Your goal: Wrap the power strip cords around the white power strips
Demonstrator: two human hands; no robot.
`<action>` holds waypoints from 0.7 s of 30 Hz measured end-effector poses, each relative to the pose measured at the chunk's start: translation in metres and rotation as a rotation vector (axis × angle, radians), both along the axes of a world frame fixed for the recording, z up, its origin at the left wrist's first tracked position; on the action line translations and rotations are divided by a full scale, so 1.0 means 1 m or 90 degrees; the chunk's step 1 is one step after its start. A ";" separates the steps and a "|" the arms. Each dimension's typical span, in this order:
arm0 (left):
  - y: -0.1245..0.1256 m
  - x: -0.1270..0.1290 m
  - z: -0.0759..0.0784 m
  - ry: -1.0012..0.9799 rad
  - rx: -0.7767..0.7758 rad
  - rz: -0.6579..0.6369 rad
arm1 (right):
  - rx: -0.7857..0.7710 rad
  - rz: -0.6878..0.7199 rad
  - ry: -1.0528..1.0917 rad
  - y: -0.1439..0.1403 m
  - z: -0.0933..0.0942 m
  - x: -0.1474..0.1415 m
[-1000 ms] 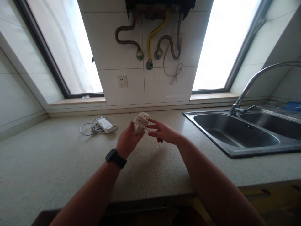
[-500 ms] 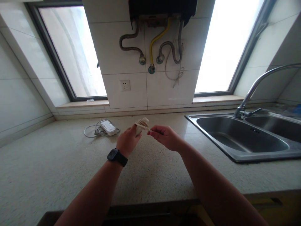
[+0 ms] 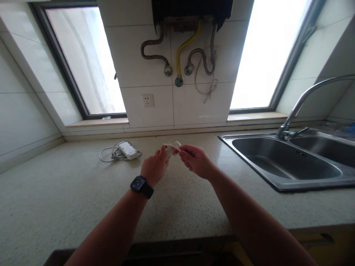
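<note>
- White coiled cable bundle [image 3: 172,147] sits between both hands, lifted clear of the bench [image 3: 55,192], roughly mid-frame.
- Left hand [image 3: 154,168]: closed around the bundle's near/lower side, fingers curled, back of hand facing the camera. Black watch [image 3: 141,186] on that wrist.
- Right hand [image 3: 195,161]: thumb and fingertips pinched on the bundle's right end, other fingers folded in.
- The two hands are nearly touching, with only the bundle separating them.
- Can't tell if a plug or adapter is buried inside the coil; too small and partly covered by the fingers.
- Left of the left hand, a bit further back: white power adapter [image 3: 127,149] lying flat on the bench, its grey cable [image 3: 107,155] looped loosely around and beside it. Well apart from the hands.
- Right of the right hand: steel double sink [image 3: 280,162] set into the bench, curved faucet [image 3: 307,96] at its far edge.
- Straight beyond the hands: tiled wall with a white socket [image 3: 147,100], nothing plugged in.
- Above the socket: dark wall unit [image 3: 191,9] with hoses hanging below it, one yellow hose [image 3: 186,44] among the grey ones, plus a thin white cord [image 3: 206,87] dangling.
- Bright windows [image 3: 85,62] on either side of that tiled section.
</note>
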State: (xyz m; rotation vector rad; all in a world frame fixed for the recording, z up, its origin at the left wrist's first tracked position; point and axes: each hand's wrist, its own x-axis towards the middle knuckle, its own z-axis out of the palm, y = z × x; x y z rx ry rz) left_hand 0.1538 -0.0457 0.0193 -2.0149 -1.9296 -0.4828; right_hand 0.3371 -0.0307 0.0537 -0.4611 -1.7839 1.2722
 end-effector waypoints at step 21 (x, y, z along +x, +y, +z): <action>0.000 -0.009 0.000 -0.096 -0.011 -0.097 | 0.045 0.014 -0.106 -0.002 0.000 0.001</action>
